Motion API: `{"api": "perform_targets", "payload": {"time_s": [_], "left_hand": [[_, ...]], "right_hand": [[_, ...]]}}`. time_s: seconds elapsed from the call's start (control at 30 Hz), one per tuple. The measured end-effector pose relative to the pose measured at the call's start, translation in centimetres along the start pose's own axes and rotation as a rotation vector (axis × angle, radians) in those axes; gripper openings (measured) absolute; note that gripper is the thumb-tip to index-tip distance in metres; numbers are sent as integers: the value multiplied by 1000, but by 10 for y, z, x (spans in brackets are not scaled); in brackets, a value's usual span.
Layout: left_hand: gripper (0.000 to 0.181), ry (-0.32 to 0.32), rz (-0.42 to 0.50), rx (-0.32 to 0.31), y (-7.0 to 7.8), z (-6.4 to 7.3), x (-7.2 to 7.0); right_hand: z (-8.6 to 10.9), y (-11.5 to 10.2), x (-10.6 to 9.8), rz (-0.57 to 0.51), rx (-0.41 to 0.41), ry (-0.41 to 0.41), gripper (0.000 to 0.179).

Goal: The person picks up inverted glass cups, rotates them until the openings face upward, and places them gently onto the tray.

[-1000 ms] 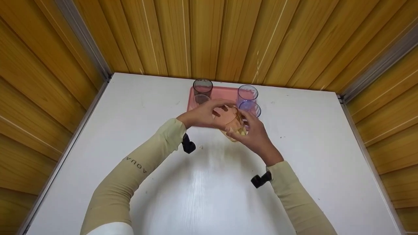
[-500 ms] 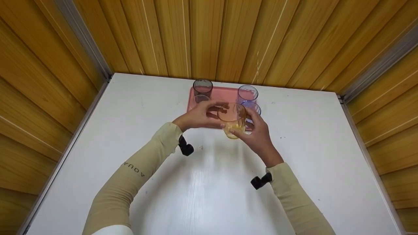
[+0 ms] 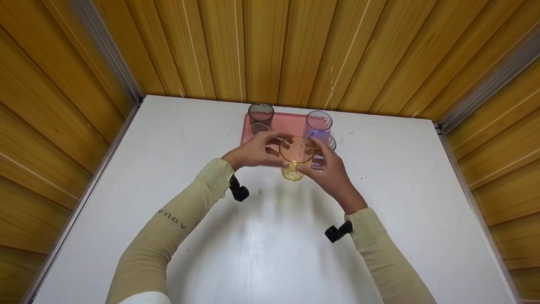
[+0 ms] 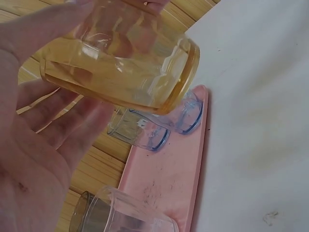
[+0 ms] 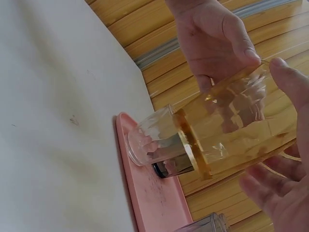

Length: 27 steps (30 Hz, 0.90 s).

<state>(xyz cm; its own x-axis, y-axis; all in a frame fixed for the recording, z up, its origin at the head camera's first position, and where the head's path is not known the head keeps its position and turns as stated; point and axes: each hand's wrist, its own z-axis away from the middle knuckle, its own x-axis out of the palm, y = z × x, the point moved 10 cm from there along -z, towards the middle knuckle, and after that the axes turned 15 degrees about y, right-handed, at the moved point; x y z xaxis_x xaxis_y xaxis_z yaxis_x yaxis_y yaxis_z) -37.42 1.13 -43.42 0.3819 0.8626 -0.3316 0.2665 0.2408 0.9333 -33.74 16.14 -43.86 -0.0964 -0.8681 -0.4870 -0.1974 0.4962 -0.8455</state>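
Note:
An amber see-through glass (image 3: 292,172) is held up in front of the pink tray (image 3: 289,122), its rim uppermost. My left hand (image 3: 256,150) holds it from the left, thumb and fingers spread around its side. From the other side my right hand (image 3: 332,172) grips it, thumb at the front and fingers behind. The left wrist view shows the glass (image 4: 120,72) with its thick base clear of the tray. In the right wrist view both hands meet around the amber glass (image 5: 241,130), thumbs close together.
On the tray's left stand a dark grey glass (image 3: 260,114) and a clear glass (image 3: 259,127). Two bluish glasses stand on its right, a rear one (image 3: 319,121) and a front one (image 3: 327,142). The white table (image 3: 253,249) meets wood-panelled walls (image 3: 265,50).
The amber glass has turned from tilted to nearly upright between my hands. My left hand has shifted slightly left around it. The glasses on the tray stay put.

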Motion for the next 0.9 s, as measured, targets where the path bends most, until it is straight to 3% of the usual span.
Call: {"api": "perform_targets", "payload": {"time_s": [0.37,0.9], "left_hand": [[76,-13,-31,-7,0,1,6],[79,-27,-51,-38,-5,0,5]], "right_hand": [[-6,0,4,88,34,-78,98],[-9,0,9,120,39,-81,91]]}}
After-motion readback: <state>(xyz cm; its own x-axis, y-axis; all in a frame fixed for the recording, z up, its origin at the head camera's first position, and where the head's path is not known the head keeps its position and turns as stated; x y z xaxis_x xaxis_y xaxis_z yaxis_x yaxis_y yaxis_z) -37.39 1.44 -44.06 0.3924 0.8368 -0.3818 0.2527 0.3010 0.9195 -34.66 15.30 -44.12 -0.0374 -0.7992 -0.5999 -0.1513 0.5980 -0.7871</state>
